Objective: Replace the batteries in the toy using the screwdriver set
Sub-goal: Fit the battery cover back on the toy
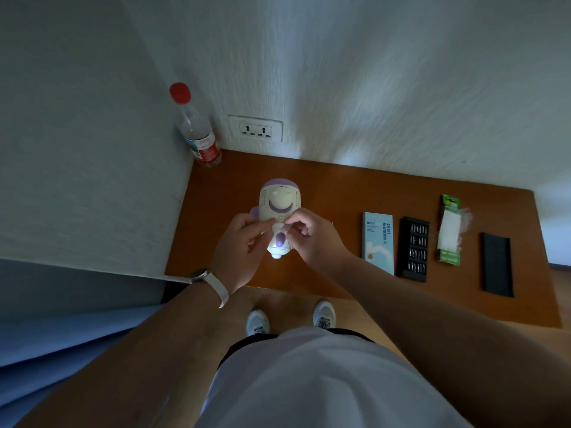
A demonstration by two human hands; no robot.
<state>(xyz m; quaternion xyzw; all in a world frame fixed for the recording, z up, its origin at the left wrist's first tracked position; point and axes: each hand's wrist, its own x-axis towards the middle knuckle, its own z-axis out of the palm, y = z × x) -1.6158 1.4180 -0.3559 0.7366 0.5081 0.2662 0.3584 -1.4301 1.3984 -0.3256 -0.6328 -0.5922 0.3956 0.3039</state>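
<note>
1. Head view is looking down on the table (340,186), which is carrying everything for the job; the dim light is making small detail hard to read
2. The toy (279,202) is sitting over the table's left part, between both hands, its rounded head pointing at the wall; whether it is resting on the wood or being held just above it is not showing
3. It is looking like light, hollow, hard plastic: stiff, smooth and probably slippery on its curves, so the narrower waist is seeming the safest place to grip, with only gentle force going on any thin cover
4. The left hand (239,245) is curling round the toy's left side and steadying it
5. The right hand (312,239) is pinching thumb and forefinger at a small spot on the toy's middle; no driver is showing in it, and whether it is nipping a screw or a cover edge is too small to tell
6. The box (378,242), bit tray (414,248), batteries (449,233) in their pack and a black lid (496,264) are lying in a row well to the right, apart from both hands
7. The bits are blurring into specks, the hands are hiding the toy's sides, and no battery cover is making itself plain
</note>
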